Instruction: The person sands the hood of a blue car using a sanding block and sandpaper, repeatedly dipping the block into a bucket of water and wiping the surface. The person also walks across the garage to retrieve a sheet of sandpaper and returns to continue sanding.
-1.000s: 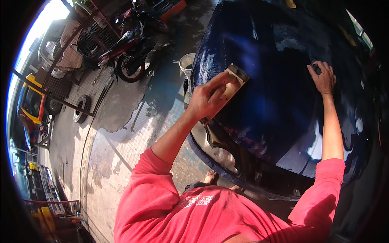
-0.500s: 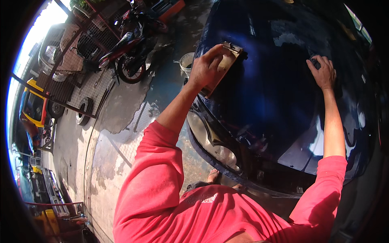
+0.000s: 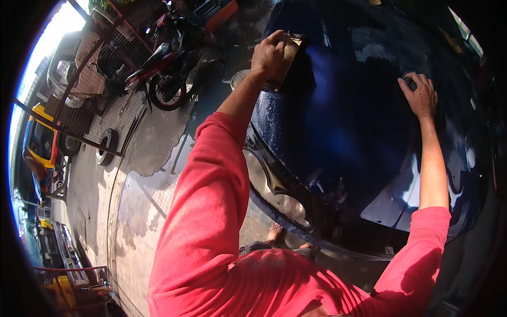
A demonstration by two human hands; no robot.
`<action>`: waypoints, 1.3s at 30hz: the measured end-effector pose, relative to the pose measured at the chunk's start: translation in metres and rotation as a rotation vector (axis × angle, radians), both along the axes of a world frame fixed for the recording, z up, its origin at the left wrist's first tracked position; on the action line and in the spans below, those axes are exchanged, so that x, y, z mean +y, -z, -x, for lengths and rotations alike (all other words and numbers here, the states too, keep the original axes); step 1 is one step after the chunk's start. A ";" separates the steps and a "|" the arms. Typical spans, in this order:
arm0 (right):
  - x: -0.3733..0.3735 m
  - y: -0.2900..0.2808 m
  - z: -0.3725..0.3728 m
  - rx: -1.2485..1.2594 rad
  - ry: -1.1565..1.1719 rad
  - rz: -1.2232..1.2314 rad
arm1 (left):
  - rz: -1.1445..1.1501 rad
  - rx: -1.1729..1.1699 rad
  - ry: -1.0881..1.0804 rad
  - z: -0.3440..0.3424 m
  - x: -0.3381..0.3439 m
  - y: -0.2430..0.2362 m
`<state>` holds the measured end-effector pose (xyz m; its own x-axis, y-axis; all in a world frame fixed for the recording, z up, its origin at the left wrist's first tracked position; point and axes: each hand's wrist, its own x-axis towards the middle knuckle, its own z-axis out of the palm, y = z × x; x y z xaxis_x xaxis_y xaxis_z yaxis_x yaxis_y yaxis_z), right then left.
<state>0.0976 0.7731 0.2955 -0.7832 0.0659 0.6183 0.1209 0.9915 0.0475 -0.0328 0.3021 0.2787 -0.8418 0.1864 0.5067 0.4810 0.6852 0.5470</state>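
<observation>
My left hand [image 3: 268, 54] grips the handle of a long, flat sanding board [image 3: 285, 66], pale and worn along its edge. The board lies against the left side of a dark blue car hood [image 3: 338, 137], which looks wet, with droplets near its left edge. On the hood's right part rests my right hand [image 3: 422, 98], its fingers curled over a small dark object [image 3: 408, 81]. What that object is cannot be made out, as the fingers cover most of it.
A pale bucket [image 3: 238, 79] stands on the floor left of the hood. Farther left are a parked motorcycle [image 3: 169, 79], a loose tire [image 3: 107, 147] and a metal-framed mesh fence [image 3: 60, 126]. The car's front, with an open headlight recess [image 3: 288, 203], curves close to my feet.
My left hand has moved the sanding board away from me and slightly left along the hood. My right hand has stayed almost in place.
</observation>
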 end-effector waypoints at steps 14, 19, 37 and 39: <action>0.006 0.004 0.007 -0.015 -0.002 0.022 | -0.151 0.048 -0.004 0.011 0.015 0.005; 0.002 0.003 0.003 -0.028 0.027 0.018 | -0.282 -0.018 -0.002 -0.071 0.011 0.021; -0.002 -0.001 0.002 -0.014 0.017 0.045 | -0.289 -0.008 0.030 -0.133 0.005 0.029; -0.004 -0.002 0.001 0.006 0.007 0.011 | -0.354 -0.078 0.026 -0.217 -0.012 0.049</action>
<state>0.0962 0.7692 0.2972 -0.7789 0.0782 0.6223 0.1280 0.9911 0.0357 0.1845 0.2898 0.2293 -0.8777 0.0326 0.4781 0.4432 0.4346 0.7840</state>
